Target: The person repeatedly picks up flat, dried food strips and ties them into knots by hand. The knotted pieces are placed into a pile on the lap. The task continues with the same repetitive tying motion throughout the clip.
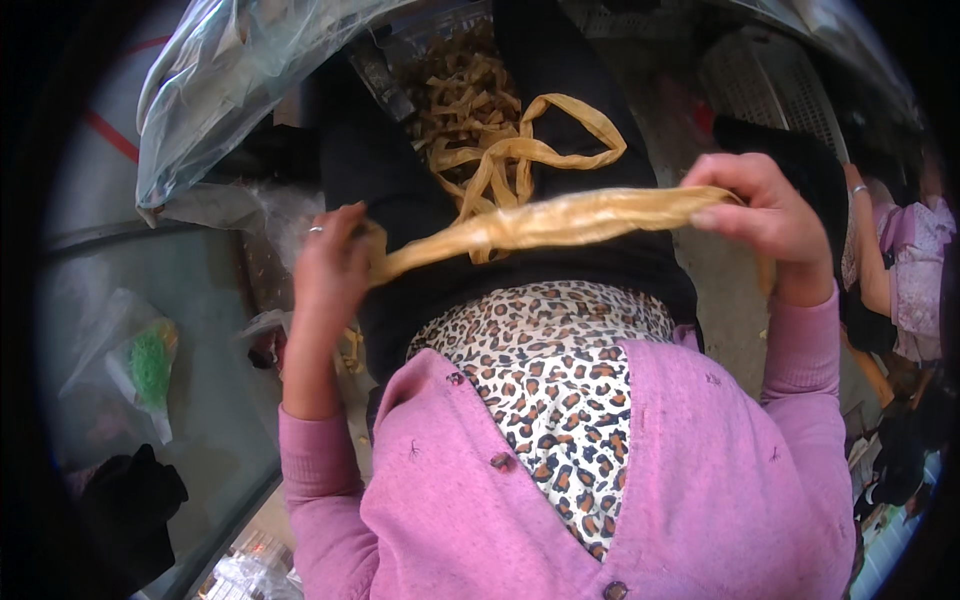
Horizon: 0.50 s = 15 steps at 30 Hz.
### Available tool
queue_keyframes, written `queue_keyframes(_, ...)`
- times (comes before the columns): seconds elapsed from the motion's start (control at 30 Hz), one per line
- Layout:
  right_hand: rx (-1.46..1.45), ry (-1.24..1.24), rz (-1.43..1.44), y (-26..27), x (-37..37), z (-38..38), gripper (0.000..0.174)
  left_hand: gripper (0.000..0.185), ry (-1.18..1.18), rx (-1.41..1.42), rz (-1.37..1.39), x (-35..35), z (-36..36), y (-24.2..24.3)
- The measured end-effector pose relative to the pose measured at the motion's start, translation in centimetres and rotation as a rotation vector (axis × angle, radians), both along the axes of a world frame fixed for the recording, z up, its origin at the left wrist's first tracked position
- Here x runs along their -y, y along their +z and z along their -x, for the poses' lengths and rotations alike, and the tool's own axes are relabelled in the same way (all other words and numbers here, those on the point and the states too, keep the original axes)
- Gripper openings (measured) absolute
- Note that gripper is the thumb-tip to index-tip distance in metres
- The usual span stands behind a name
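A long, flat tan strip is stretched across my lap between both hands; its material is hard to settle. My left hand, a ring on one finger and blurred by motion, grips the strip's narrower left part. Thumb and fingers of my right hand pinch the wider right end. Loops of similar strip lie over my dark trousers above the stretched part. Between my legs is a heap of knotted or folded tan pieces, its container mostly hidden.
Clear plastic sheeting bulges at the upper left. On the grey-green surface to the left lies a plastic bag with green stringy contents. A perforated pale plastic basket stands upper right. Another person's forearm shows at the right edge.
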State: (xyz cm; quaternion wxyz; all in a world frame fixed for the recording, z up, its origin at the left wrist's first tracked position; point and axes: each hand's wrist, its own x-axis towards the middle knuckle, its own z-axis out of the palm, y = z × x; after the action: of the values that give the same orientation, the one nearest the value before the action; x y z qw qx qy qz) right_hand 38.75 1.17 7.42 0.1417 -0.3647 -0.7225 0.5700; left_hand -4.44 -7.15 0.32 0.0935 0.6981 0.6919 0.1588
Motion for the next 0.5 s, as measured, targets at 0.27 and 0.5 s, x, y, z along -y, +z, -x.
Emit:
queue_keyframes(0.27,-0.018,0.291,-0.433,-3.9,0.2,12.5,0.018,0.077,-0.552,0.567,0.078,-2.2,-11.7,5.1)
queue_keyframes(0.5,0.071,0.246,-0.209,-4.3,-3.0,7.8,0.013,0.021,-0.125,0.79,0.231,-3.0,-9.5,0.6)
